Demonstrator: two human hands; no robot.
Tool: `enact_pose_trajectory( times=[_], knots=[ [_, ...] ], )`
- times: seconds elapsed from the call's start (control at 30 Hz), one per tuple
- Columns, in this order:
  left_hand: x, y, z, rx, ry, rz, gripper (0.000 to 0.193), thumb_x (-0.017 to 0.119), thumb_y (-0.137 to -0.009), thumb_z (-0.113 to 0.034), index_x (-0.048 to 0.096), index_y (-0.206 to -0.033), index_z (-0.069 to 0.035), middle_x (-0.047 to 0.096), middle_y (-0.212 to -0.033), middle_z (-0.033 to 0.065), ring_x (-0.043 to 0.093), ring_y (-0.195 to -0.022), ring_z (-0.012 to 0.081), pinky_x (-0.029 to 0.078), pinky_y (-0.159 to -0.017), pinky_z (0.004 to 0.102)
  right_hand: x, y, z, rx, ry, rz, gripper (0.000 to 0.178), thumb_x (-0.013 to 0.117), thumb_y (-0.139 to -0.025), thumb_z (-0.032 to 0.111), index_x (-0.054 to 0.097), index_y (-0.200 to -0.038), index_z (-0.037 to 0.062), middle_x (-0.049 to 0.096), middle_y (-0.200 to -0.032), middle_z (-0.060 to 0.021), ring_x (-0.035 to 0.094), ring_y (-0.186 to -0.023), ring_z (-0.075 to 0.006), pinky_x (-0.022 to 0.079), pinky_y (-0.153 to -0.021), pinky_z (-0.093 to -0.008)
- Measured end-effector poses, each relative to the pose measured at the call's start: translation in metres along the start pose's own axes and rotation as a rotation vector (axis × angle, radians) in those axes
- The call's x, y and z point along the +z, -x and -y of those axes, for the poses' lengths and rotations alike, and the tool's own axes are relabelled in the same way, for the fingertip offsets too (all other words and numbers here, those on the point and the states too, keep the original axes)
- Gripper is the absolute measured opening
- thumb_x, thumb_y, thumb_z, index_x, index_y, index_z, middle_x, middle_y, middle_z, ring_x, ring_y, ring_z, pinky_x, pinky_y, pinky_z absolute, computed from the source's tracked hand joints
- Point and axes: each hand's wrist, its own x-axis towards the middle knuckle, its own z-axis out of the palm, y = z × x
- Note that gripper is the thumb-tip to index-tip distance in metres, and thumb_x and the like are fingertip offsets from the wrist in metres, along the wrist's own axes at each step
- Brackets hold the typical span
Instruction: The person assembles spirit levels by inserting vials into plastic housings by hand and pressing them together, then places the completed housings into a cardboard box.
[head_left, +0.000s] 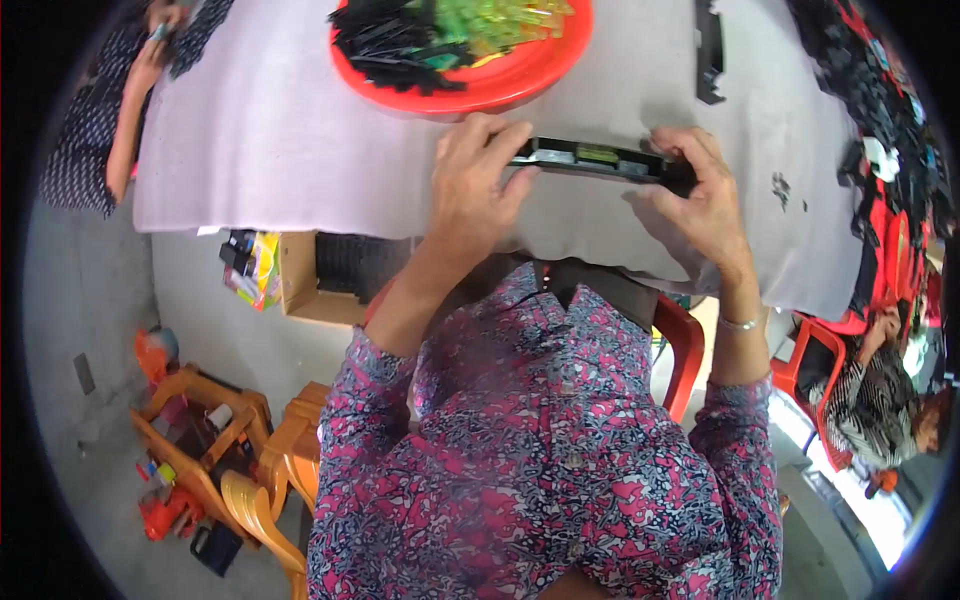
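Observation:
A long black plastic bar (620,163) that looks like a spirit level is held level above the near part of the table. Along its side are pale, clear-looking windows, with a yellow-green piece in the middle. My left hand (472,190) pinches its left end between thumb and fingers. At the other end, my right hand (708,200) grips it with curled fingers, partly hiding that end. Just beyond the bar sits a red round tray (460,98) piled with black strips (390,50) and green and yellow translucent pieces (500,25).
A similar black plastic part (709,55) lies at the far right of the cloth-covered table (270,150). Small dark bits (781,188) are near the right edge. Black parts (870,80) are heaped farther right. Other people sit at left and right. Wooden chairs (200,420) stand lower left.

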Motion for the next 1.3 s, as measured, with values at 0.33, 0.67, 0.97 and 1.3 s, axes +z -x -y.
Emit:
enact_pose_trajectory(
  times=[0.33, 0.67, 0.97, 1.3],
  knots=[
    [0.001, -0.003, -0.001, -0.102, 0.022, 0.052, 0.038, 0.076, -0.077, -0.003, 0.067, -0.114, 0.000, 0.063, -0.108, 0.0145, 0.060, -0.103, 0.0325, 0.046, -0.092, 0.0398, 0.036, 0.006, -0.010, 0.186, -0.320, -0.591, 0.015, 0.069, -0.079, -0.002, 0.067, -0.093, 0.0036, 0.058, -0.082, -0.0078, 0.058, -0.072, -0.0180, 0.050, -0.064, -0.0289],
    [0.004, 0.006, 0.010, -0.075, 0.088, 0.020, 0.041, 0.077, -0.074, -0.008, 0.067, -0.113, -0.002, 0.062, -0.108, 0.0142, 0.059, -0.105, 0.0328, 0.044, -0.093, 0.0426, 0.040, 0.021, -0.051, 0.182, -0.326, -0.758, 0.020, 0.051, -0.081, -0.010, 0.062, -0.095, 0.0008, 0.055, -0.088, -0.0015, 0.053, -0.082, -0.0102, 0.047, -0.075, -0.0247],
    [0.008, 0.000, 0.009, 0.015, 0.074, -0.067, 0.036, 0.077, -0.073, -0.005, 0.068, -0.108, -0.001, 0.064, -0.100, 0.0126, 0.061, -0.095, 0.0326, 0.048, -0.084, 0.0401, 0.038, 0.016, -0.067, 0.218, -0.455, -0.689, 0.017, 0.052, -0.086, -0.010, 0.062, -0.095, -0.0010, 0.060, -0.094, -0.0005, 0.056, -0.087, -0.0079, 0.047, -0.083, -0.0227],
    [0.010, 0.001, 0.010, 0.027, 0.071, -0.060, 0.039, 0.077, -0.073, -0.006, 0.069, -0.111, -0.002, 0.063, -0.103, 0.0124, 0.060, -0.099, 0.0324, 0.047, -0.088, 0.0411, 0.035, 0.014, -0.060, 0.260, -0.392, -0.648, 0.008, 0.069, -0.090, 0.006, 0.065, -0.095, 0.0018, 0.059, -0.082, 0.0042, 0.053, -0.075, -0.0044, 0.046, -0.071, -0.0204]
  ],
)
